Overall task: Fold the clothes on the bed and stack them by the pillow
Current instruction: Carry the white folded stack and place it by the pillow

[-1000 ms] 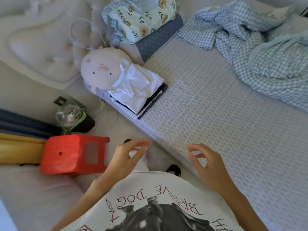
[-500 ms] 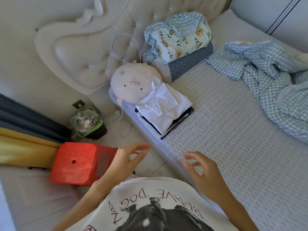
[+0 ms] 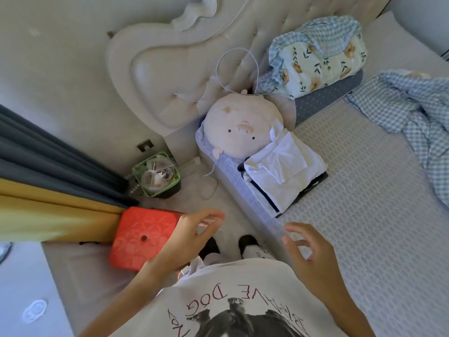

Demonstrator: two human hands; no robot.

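A: Where do things stand?

B: Both hands are empty. The left hand (image 3: 187, 237) hangs over the floor with its fingers loosely spread, and the right hand (image 3: 308, 251) hovers just over the near edge of the bed (image 3: 364, 227), fingers half curled round nothing.

A: And the clothes?

B: The stack (image 3: 284, 173) sits ahead of the right hand and a little to its left, on the bed, its far end touching the pig pillow (image 3: 240, 130). A white piece lies on top, dark ones under it. Past the right hand, far to its right, a checked blue heap (image 3: 410, 117) lies crumpled; I can't tell whether it is a garment or bedding.

A: So what is the step?

B: I judge the folding mostly done, so it is either squaring the stack or fetching whatever is left.

A: How to do it well?

B: If it is the stack, lay both palms flat on its long sides and nudge the edges level, because the dark layers jut out on the side away from the pillow. Press lightly, since the top piece looks slippery and loose. If the heap holds clothes, lift one piece by the shoulders and shake it flat on the bare bed ahead of the right hand before folding
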